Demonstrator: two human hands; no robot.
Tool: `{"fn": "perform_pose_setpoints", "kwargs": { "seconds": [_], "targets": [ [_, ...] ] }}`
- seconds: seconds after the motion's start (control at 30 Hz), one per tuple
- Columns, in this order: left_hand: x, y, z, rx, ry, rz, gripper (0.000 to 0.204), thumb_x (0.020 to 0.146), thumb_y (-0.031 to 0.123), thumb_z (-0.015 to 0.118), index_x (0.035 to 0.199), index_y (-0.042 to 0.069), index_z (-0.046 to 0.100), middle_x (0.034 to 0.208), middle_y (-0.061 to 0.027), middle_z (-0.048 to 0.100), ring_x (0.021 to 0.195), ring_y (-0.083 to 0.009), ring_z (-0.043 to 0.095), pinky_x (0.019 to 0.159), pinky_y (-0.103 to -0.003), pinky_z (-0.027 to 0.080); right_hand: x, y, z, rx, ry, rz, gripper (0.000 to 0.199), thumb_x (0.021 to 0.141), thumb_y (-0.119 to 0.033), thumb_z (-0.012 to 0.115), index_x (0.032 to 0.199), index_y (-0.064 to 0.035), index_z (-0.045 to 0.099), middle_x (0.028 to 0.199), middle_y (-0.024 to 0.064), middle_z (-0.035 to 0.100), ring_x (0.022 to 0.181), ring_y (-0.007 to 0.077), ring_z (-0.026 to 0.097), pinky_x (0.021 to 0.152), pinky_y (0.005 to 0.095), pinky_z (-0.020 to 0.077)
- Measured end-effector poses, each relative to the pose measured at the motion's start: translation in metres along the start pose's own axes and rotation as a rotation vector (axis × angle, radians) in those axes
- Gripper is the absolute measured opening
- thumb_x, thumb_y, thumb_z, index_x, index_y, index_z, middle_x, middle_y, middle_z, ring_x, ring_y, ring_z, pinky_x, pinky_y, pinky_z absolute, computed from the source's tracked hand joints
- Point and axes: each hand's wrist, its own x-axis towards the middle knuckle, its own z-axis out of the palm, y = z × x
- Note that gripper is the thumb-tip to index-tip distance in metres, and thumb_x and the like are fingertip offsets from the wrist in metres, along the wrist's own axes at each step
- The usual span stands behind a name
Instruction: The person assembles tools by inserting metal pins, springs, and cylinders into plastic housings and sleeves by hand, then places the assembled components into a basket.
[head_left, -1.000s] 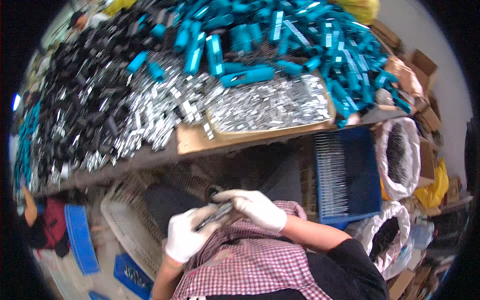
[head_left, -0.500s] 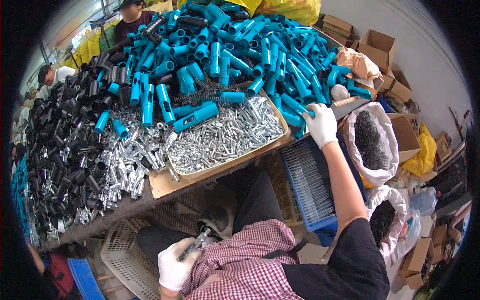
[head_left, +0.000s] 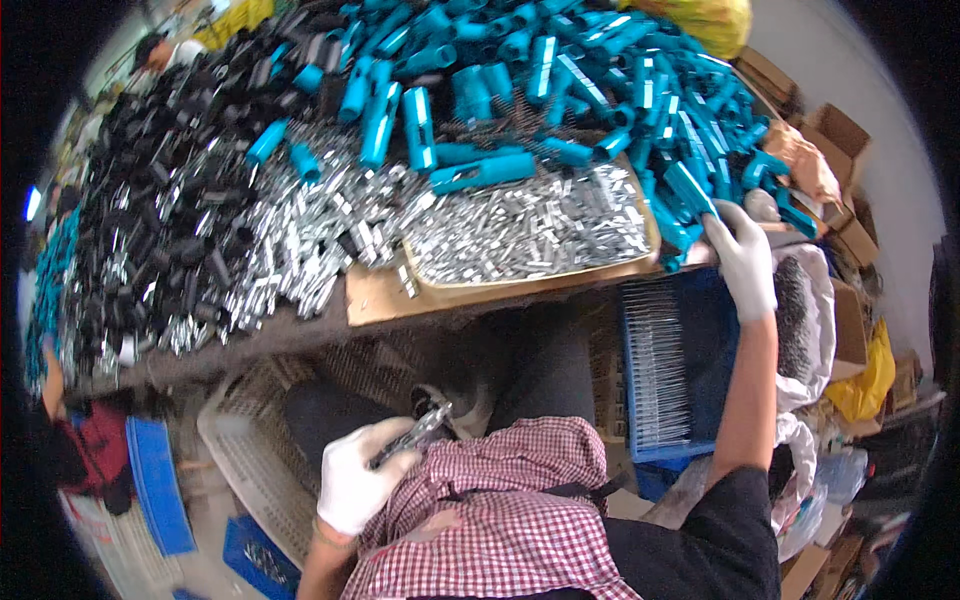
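Note:
My left hand (head_left: 362, 475), in a white glove, is closed round a slim metal shaft (head_left: 412, 436) with a blurred, silvery surface, held low over my lap. At the right end of the table my gloved right hand (head_left: 742, 255) reaches forward, its fingers closed on the near end of a teal tubular housing (head_left: 690, 190). That piece slants across the edge of a large heap of like teal housings (head_left: 480, 90). Left of this hand lies a shallow tray (head_left: 530, 280) full of small silvery metal pins.
Black sleeves and metal parts (head_left: 170, 210) cover the table's left side. Under its right edge sits a blue crate (head_left: 660, 452) with rows of thin metal rods. White sacks (head_left: 822, 320) and cardboard boxes (head_left: 838, 140) stand at right; a pale plastic basket (head_left: 235, 440) is lower left.
My view has swung, so the table and heap sit farther right and higher. Both hands keep their holds: the left on the shaft, the right at the teal housing.

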Motion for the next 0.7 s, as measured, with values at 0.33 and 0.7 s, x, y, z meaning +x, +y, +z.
{"fn": "perform_pose_setpoints", "kwargs": {
  "seconds": [0.33, 0.7],
  "targets": [
    [-0.001, -0.005, -0.025, 0.089, -0.053, 0.151, 0.031, 0.073, 0.018, 0.078, 0.100, 0.005, 0.071, 0.083, -0.0152, 0.068, 0.073, -0.0303, 0.068, 0.066, -0.035, 0.053, -0.107, -0.110, 0.086, 0.464, -1.132, 0.085, 0.053, 0.079, -0.046, 0.072, 0.103, 0.0005, 0.071, 0.085, 0.0127, 0.071, 0.080, 0.0211, 0.067, 0.078, 0.0343, 0.0526],
    [-0.016, -0.016, -0.034, 0.104, -0.109, 0.302, 0.038, 0.076, 0.028, 0.078, 0.107, 0.009, 0.069, 0.077, -0.0085, 0.067, 0.065, -0.0251, 0.067, 0.058, -0.033, 0.052, -0.111, -0.148, 0.121, 0.430, -1.381, -0.217, 0.048, 0.081, -0.042, 0.072, 0.107, -0.0007, 0.070, 0.091, 0.0173, 0.071, 0.083, 0.0275, 0.070, 0.080, 0.0362, 0.0536]
  ]
}}
